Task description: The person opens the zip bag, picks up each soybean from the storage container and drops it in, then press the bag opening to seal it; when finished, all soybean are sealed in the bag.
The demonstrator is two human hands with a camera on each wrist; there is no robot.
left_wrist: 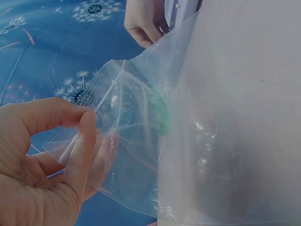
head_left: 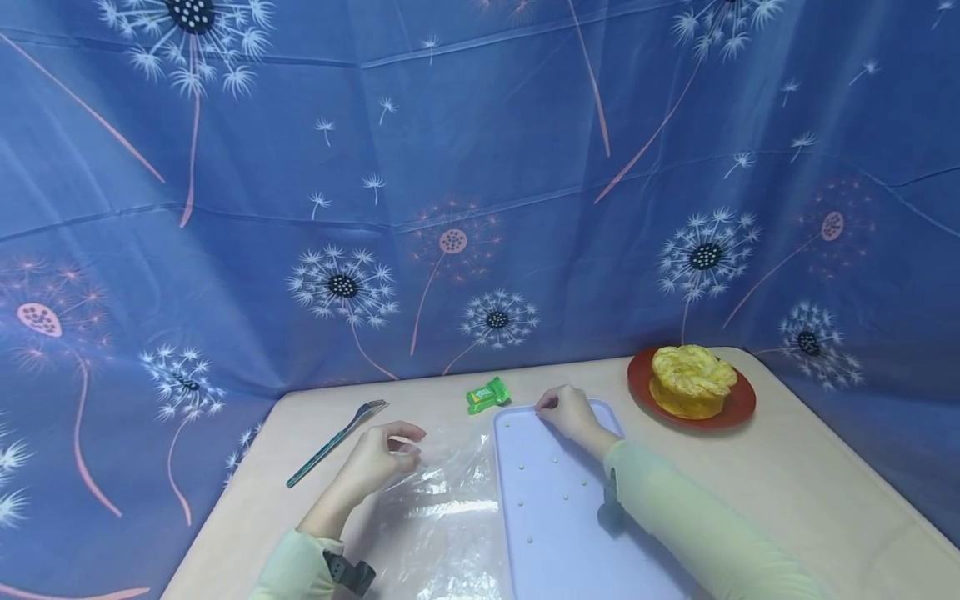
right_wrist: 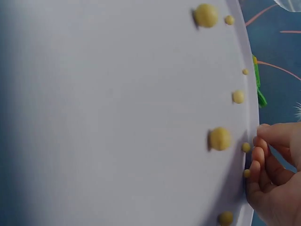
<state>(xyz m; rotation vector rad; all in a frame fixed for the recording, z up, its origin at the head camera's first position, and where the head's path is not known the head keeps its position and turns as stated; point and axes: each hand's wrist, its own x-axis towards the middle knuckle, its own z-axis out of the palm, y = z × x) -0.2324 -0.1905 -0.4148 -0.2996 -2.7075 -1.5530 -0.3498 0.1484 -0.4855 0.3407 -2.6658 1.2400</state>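
We judged the step in hand to be gathering small yellow bits off the tray [head_left: 525, 533] while the bag [head_left: 442, 500] was held open. Our left hand [head_left: 378, 462] had its thumb and fingers curled, clamped on the bag's zip edge, as the left wrist view showed plainly; the bag itself lay flat on the counter [head_left: 810, 492] just left of the tray, clear and, as far as we could tell, with nothing in it yet. Our right hand [head_left: 570, 412] sat at the tray's far rim with its fingertips [right_wrist: 263, 141] drawn together beside a yellow bit [right_wrist: 246, 147]; whether the grip actually held one we could not tell.

The next move, in our judgement, called for a fine pinch on something tiny and likely to roll, then a short carry leftward to the bag's mouth, which the left hand would need to keep lifted and spread.

The tray held only scattered bits [head_left: 553, 460], well apart from one another. The red plate [head_left: 738, 404] carried a yellow cake [head_left: 692, 381]. A fork [head_left: 337, 442] and a green packet [head_left: 487, 394] lay on the counter nearby.
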